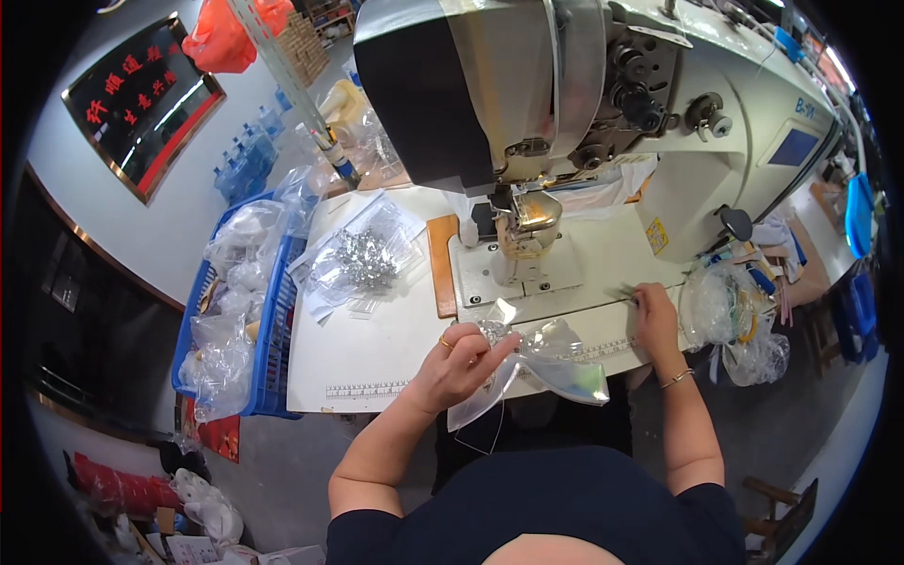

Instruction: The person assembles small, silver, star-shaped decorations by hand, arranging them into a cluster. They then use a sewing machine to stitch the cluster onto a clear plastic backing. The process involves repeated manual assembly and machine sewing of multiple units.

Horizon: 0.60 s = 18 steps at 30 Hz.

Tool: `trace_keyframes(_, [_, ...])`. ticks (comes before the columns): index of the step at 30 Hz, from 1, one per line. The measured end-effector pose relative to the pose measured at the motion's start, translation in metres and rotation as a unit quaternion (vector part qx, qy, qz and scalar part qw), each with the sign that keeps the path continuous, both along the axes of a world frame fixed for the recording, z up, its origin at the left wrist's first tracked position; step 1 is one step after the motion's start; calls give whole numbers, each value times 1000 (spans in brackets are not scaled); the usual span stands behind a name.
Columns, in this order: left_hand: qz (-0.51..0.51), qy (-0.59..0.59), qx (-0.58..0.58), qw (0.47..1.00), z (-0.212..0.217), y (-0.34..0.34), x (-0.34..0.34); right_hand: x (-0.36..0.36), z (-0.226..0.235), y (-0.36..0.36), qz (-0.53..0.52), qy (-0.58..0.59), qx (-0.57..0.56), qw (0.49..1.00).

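Note:
My left hand (461, 364), a ring on one finger, is closed at the edge of a clear, bow-shaped plastic piece (565, 377) in front of the sewing machine. The piece hangs partly over the table's front edge, and its curved sides catch the light. To the right, my right hand (656, 325) rests on the tabletop with its fingers drawn together. A small dark thing shows at those fingertips, too small to name. The machine's needle and presser foot area (527, 226) stands beyond both hands, above a metal plate (508, 273).
Left on the white table (377, 363) lies a pile of small shiny parts (365, 259) on clear sheets. A blue crate (273, 348) of plastic bags adjoins the table's left side. Clear bags (734, 320) bunch at the right. The sewing machine's head (424, 85) overhangs the middle.

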<state>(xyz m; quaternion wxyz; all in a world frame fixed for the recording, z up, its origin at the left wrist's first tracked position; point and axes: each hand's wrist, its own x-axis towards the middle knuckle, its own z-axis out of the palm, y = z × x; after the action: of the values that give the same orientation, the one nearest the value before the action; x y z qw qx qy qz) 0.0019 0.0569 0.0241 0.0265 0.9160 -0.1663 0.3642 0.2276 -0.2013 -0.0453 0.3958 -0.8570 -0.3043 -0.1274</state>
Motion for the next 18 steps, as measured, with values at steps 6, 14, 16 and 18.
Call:
trace_keyframes(6, [-64, -58, -49, 995, -14, 1, 5, -57, 65, 36, 119, -27, 169, 978])
trace_keyframes(14, [-86, -170, -38, 981, -18, 1, 4, -113, 99, 67, 275, -158, 56, 947])
trace_keyframes(16, [-78, -158, -34, 984, -16, 2, 2, -114, 103, 67, 268, -183, 26, 946])
trace_keyframes(18, [-71, -149, -28, 986, -15, 2, 0, -112, 104, 64, 266, -204, 0, 942])
